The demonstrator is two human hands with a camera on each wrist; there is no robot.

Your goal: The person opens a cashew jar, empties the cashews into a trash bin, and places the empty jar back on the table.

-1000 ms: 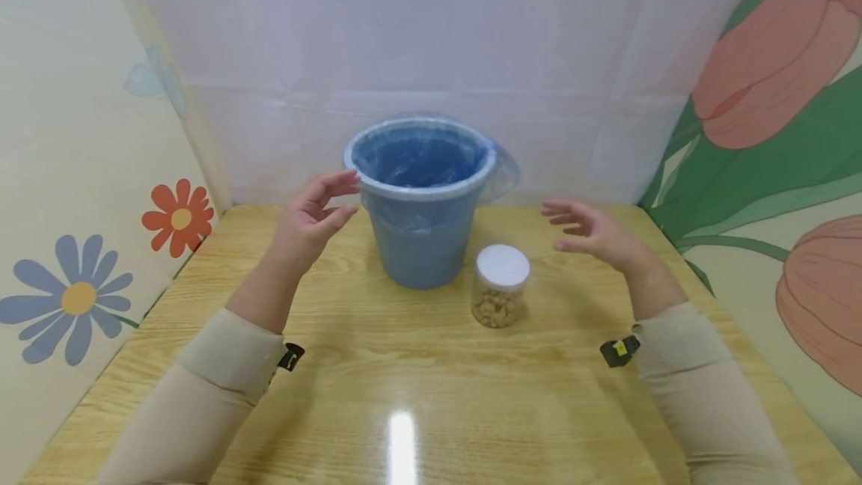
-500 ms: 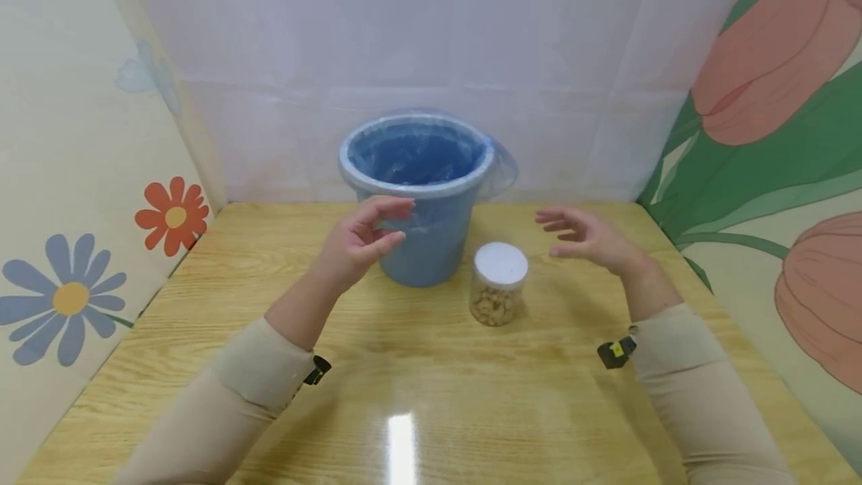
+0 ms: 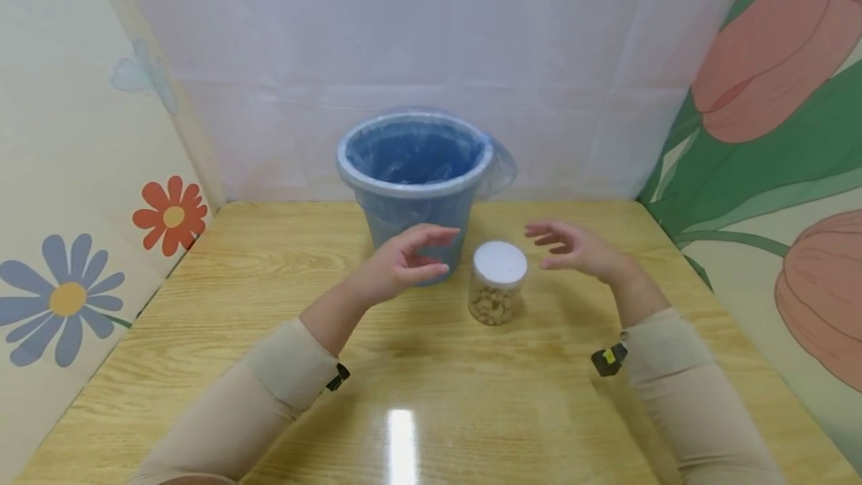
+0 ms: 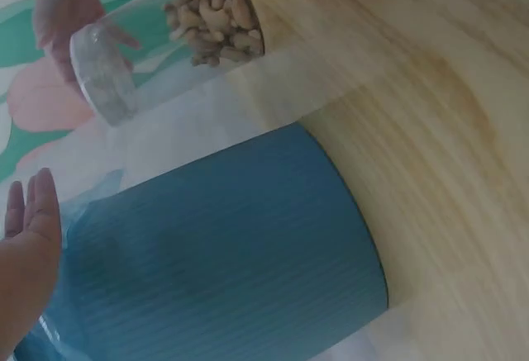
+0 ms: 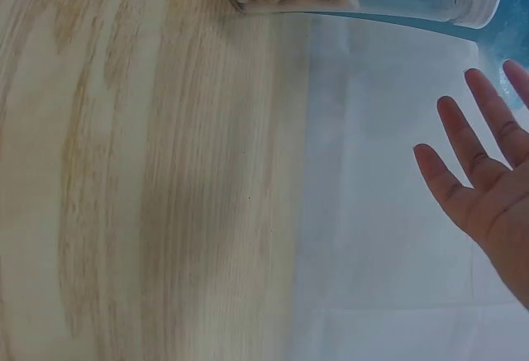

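Observation:
A clear jar (image 3: pixel 497 284) with a white lid stands upright on the table, partly filled with cashew-like nuts (image 4: pixel 216 16). To its left my left hand (image 3: pixel 402 264) hovers in front of the bin, fingers spread from the thumb, holding nothing. On the jar's right side my right hand (image 3: pixel 575 249) is held in the air, its fingers loosely extended and apart from the jar. The right wrist view shows that hand (image 5: pixel 488 163) with straight, separated fingers. Behind the jar is a blue bin (image 3: pixel 417 204) lined with a thin translucent bag (image 3: pixel 500 169).
The wood-grain table (image 3: pixel 269 245) meets a white cloth backdrop (image 3: pixel 431 28) behind the bin. Painted walls rise on both sides, with a red flower (image 3: pixel 173 216) at left and large tulips (image 3: pixel 768 51) at right. Dark wrist cameras (image 3: pixel 609 358) hang below the cuffs.
My left hand has moved right and toward me, from beside the bin's rim to near the jar. The right hand has shifted slightly left toward the jar, which has stayed in place.

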